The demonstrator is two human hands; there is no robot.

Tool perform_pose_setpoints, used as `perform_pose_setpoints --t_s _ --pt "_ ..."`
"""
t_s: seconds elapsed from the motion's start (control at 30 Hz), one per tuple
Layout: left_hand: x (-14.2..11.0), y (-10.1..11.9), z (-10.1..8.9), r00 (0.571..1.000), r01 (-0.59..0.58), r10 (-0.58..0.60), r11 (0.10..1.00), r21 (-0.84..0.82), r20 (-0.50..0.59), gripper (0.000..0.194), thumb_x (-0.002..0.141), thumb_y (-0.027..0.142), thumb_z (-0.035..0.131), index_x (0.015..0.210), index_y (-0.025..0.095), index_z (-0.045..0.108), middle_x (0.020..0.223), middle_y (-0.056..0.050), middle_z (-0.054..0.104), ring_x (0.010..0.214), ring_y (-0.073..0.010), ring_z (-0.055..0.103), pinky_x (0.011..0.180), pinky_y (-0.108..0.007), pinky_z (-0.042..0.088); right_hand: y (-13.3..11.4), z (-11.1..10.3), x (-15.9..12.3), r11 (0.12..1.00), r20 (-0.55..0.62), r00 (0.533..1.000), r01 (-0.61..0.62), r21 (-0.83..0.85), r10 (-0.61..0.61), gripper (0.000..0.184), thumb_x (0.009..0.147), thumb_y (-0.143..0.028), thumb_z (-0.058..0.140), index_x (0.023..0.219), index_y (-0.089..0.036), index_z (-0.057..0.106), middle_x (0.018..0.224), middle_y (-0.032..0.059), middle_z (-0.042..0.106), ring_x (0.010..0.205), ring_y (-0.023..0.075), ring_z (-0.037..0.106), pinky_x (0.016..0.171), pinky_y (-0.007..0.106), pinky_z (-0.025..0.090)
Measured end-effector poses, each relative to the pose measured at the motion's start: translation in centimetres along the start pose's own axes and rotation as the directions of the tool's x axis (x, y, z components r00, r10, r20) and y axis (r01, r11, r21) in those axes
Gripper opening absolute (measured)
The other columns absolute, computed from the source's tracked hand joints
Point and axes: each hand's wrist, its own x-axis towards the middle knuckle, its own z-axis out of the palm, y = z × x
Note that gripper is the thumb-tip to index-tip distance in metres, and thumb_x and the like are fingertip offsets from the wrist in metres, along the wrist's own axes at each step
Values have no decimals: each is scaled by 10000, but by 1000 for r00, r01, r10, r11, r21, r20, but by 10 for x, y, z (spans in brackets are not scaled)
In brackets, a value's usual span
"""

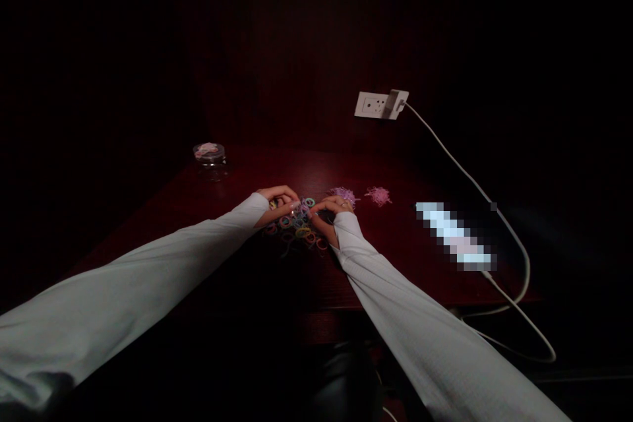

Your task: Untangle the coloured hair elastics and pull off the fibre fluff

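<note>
One purple pile (pixel 345 194) and one pink pile (pixel 379 196) lay apart; mixed bands (pixel 299 233) seemed left to do. Left hand (pixel 281 200) and right hand (pixel 337 208) curled there; I couldn't tell if they pinched any.

The person's arms (pixel 163 260) (both long-sleeved) stretch forward and converge; the left hand (pixel 281 199) and right hand (pixel 333 210) nearly meet, fingers (pixel 287 191) bent inward toward each other.

Looks dim overall, sinking to near black at the upper left, right edge and bottom centre. Gleams faintly on the reddish tabletop (pixel 316 161) mid-frame. Shows brightest in a coarsely pixelated patch (pixel 455 237) right of centre. Stretches the pale sleeves (pixel 128 283) toward the lower corners. Loses fine detail among the small loops (pixel 302 232) at centre.
</note>
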Motion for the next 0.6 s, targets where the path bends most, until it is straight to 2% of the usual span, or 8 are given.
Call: perform_pose_setpoints --t_s 0.2,0.43,0.6 --pt "0 -1 1 1000 -13 13 999 45 6 310 895 449 636 1021 184 736 697 31 626 571 -95 420 537 -201 317 -1 -1 1 1000 19 1000 10 -20 -10 99 857 -375 747 871 -297 805 981 40 680 988 234 572 927 379 471" --pt "0 0 1 1000 -15 15 999 52 3 334 888 464 637 1039 193 760 704 22 620 597 -111 445 558 -214 332 -8 -4 -2 997 30 997 78 -30 -77 122 883 -405 738 870 -308 812 1002 46 678 1008 240 567 940 393 469" --pt "0 0 -3 996 -81 84 988 135 -19 262 895 407 631 896 188 775 732 -2 640 679 -140 516 620 -231 370 -10 -4 -3 993 45 993 108 -56 -106 131 889 -408 738 857 -305 814 1019 42 676 1026 238 563 967 390 456"
